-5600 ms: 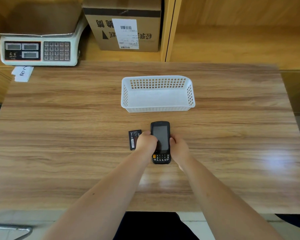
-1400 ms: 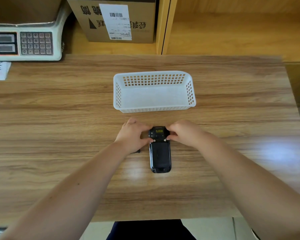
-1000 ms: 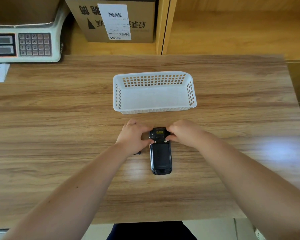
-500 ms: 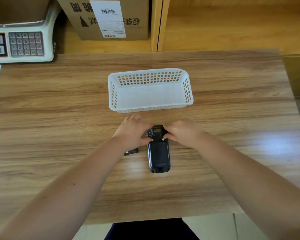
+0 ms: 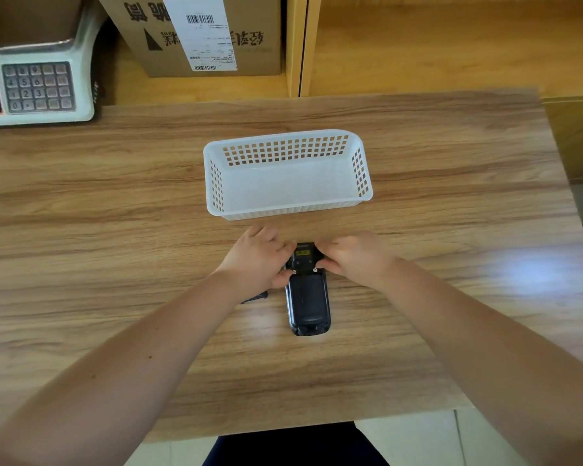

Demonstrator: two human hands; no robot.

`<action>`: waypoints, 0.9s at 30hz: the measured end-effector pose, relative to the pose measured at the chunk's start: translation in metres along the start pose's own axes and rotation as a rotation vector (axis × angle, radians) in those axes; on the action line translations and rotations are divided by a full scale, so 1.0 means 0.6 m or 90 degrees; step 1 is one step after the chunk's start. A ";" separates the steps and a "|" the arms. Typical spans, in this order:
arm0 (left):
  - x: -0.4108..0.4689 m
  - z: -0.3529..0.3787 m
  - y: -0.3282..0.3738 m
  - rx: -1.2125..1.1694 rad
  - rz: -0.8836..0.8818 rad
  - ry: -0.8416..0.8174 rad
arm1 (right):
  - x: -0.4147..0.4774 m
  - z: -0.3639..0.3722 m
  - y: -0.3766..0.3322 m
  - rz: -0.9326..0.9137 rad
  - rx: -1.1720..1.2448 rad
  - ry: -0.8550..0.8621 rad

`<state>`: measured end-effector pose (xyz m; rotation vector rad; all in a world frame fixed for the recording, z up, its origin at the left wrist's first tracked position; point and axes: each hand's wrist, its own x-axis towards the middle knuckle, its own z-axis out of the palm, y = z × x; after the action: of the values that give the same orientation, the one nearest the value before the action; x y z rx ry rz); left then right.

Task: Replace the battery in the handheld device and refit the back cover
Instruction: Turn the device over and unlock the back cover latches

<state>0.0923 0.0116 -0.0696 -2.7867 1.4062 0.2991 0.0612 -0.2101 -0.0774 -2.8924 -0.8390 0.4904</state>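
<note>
The black handheld device lies face down on the wooden table, and the left hand and right hand press curled fingers on its far end.

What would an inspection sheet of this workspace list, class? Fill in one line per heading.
Surface: wooden table, bare grain, glare patch at right.
Job's things: device lies face down, back cover on; battery beside it, mostly hidden under the left forearm.
Clutter: white basket, nothing in it.
Hands: left hand and right hand press at two small studs on the device's far end.
Cables: nothing seen.
Surroundings: scale, cardboard box on shelving behind.
</note>
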 end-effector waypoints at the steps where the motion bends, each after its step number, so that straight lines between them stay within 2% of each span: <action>1: -0.001 0.005 -0.001 0.015 0.011 0.014 | 0.000 -0.001 0.000 0.001 -0.001 0.000; 6: -0.004 0.014 -0.004 0.058 0.052 0.051 | 0.002 -0.008 -0.005 0.002 -0.010 -0.017; 10: -0.002 0.015 -0.010 0.017 0.050 0.064 | 0.006 -0.013 -0.005 0.005 -0.016 -0.031; 12: 0.006 0.005 -0.013 -0.017 0.030 0.035 | 0.008 -0.012 -0.005 0.008 -0.011 -0.038; 16: 0.013 -0.013 -0.019 -0.108 -0.030 -0.110 | 0.008 -0.013 -0.003 0.011 0.011 -0.037; 27: 0.006 -0.002 -0.026 -0.169 -0.050 -0.103 | 0.006 -0.009 -0.007 0.026 0.042 -0.036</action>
<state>0.1071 0.0180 -0.0704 -2.9291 1.3048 0.7423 0.0639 -0.2044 -0.0725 -2.8523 -0.7572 0.5952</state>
